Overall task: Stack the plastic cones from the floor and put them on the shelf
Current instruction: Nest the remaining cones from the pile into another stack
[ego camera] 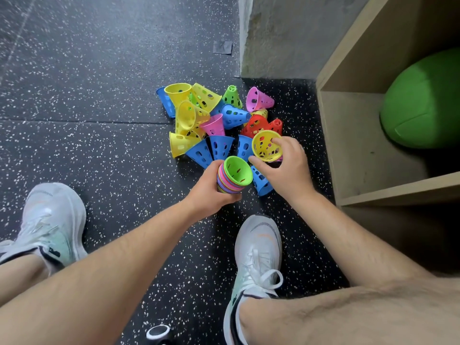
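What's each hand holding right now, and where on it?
Left hand grips the stack of cones around its side. Right hand pinches a yellow cone by its wide rim.

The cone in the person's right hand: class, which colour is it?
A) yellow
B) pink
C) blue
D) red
A: the right hand pinches the rim of a yellow cone, held beside the stack gripped in the left hand.
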A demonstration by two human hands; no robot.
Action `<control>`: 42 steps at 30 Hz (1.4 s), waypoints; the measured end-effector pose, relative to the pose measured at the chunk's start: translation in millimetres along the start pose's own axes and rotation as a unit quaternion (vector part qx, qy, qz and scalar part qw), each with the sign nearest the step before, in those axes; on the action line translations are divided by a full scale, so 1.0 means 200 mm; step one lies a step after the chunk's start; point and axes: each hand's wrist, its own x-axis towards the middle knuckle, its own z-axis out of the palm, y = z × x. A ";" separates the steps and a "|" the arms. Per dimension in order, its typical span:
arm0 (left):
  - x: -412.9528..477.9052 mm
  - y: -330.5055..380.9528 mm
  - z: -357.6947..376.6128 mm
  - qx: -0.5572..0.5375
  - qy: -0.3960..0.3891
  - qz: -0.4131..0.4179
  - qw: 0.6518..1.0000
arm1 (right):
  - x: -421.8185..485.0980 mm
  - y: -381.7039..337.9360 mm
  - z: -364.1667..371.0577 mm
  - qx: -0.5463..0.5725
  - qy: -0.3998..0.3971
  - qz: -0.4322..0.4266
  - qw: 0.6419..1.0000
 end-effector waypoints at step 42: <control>-0.03 -0.03 -0.04 -0.019 0.013 0.008 1.000 | -0.25 0.16 0.10 0.009 -0.174 -0.121 0.977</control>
